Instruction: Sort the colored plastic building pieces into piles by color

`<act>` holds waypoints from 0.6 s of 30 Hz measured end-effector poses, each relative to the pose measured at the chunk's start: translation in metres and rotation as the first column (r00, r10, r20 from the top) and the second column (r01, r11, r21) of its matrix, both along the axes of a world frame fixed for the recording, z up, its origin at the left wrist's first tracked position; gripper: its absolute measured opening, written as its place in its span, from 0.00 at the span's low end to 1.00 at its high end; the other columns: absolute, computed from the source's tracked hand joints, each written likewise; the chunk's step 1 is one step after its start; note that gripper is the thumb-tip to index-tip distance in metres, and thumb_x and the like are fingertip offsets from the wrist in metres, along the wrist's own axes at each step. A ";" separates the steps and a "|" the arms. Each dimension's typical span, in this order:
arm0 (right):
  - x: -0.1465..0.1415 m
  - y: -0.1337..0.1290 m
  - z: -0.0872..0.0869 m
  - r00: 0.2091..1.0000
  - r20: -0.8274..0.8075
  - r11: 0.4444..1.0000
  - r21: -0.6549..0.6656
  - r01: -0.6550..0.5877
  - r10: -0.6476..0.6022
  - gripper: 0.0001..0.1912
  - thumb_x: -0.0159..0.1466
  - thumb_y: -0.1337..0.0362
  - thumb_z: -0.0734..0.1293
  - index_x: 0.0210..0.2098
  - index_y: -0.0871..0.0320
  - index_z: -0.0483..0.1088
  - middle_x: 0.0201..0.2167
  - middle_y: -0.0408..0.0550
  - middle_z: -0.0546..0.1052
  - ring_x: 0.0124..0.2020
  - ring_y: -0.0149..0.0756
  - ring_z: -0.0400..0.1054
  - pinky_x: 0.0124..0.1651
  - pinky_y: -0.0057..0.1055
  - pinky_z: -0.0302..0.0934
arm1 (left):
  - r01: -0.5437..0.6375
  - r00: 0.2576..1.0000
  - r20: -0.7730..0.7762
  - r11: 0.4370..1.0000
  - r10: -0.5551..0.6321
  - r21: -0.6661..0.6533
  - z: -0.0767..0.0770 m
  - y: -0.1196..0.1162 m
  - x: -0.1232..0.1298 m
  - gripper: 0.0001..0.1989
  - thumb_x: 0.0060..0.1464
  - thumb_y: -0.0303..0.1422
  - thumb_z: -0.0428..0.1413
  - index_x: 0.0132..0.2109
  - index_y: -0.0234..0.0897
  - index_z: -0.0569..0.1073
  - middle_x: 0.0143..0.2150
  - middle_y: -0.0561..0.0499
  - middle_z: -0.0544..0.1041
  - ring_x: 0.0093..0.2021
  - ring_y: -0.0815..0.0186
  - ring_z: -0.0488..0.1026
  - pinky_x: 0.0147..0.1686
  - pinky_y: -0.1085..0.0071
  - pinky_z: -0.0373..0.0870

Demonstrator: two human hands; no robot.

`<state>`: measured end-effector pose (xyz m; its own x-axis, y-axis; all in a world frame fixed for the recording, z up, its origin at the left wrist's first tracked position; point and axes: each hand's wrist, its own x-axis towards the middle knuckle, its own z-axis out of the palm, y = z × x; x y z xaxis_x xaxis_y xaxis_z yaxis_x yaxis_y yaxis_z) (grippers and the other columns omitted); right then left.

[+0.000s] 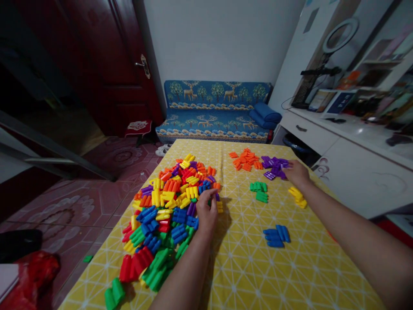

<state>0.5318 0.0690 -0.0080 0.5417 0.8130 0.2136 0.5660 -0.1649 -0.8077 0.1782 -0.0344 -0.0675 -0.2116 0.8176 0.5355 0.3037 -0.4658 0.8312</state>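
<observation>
A mixed heap of ribbed plastic building blocks in red, yellow, blue, green, orange and purple covers the left side of the table. At its right edge is my left hand, fingers curled near blue and purple blocks; what they hold, if anything, is hidden. My right hand reaches to the far right, its fingers closed at a purple block at the edge of the purple pile. Beside that lies an orange pile. Nearer are small groups of green blocks, yellow blocks and blue blocks.
A yellow patterned cloth covers the table. Beyond it stands a blue sofa. A white cabinet is on the right, a dark red door at the left. One green block lies on the floor.
</observation>
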 end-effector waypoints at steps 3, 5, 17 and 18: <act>-0.015 0.000 -0.016 0.987 0.114 0.992 -0.067 -0.107 0.114 0.13 0.53 0.65 0.69 0.39 0.60 0.75 0.38 0.54 0.80 0.42 0.44 0.75 0.50 0.42 0.66 | 0.000 1.000 0.005 1.000 0.000 -0.003 0.000 0.000 0.000 0.10 0.58 0.26 0.51 0.41 0.37 0.77 0.39 0.47 0.80 0.42 0.62 0.77 0.44 0.65 0.73; -0.027 -0.002 -0.029 0.969 0.114 0.971 -0.124 -0.206 0.220 0.12 0.54 0.64 0.69 0.38 0.60 0.76 0.35 0.52 0.81 0.38 0.42 0.75 0.47 0.40 0.68 | -0.001 1.000 0.005 1.000 0.001 -0.004 0.000 0.000 0.000 0.11 0.58 0.26 0.51 0.41 0.37 0.77 0.39 0.47 0.80 0.42 0.62 0.77 0.44 0.64 0.73; -0.108 -0.016 -0.033 0.888 0.126 0.897 -0.049 -0.439 0.441 0.14 0.59 0.64 0.64 0.44 0.58 0.75 0.43 0.52 0.80 0.43 0.40 0.75 0.50 0.39 0.67 | -0.004 1.000 0.020 1.000 0.004 -0.004 0.001 -0.001 0.001 0.12 0.57 0.25 0.50 0.42 0.38 0.77 0.40 0.48 0.80 0.44 0.62 0.76 0.46 0.64 0.72; -0.128 -0.019 -0.032 0.861 0.123 0.870 -0.041 -0.492 0.493 0.14 0.58 0.65 0.65 0.44 0.57 0.75 0.44 0.50 0.80 0.42 0.38 0.75 0.49 0.38 0.68 | -0.013 1.000 0.021 1.000 0.013 0.001 0.001 -0.002 0.000 0.12 0.58 0.25 0.50 0.42 0.38 0.77 0.40 0.48 0.79 0.44 0.62 0.76 0.46 0.65 0.72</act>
<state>0.4038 0.0504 -0.0403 0.0397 0.9687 0.2452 0.6711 0.1559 -0.7248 0.1787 -0.0360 -0.0661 -0.2336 0.8139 0.5320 0.2922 -0.4631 0.8368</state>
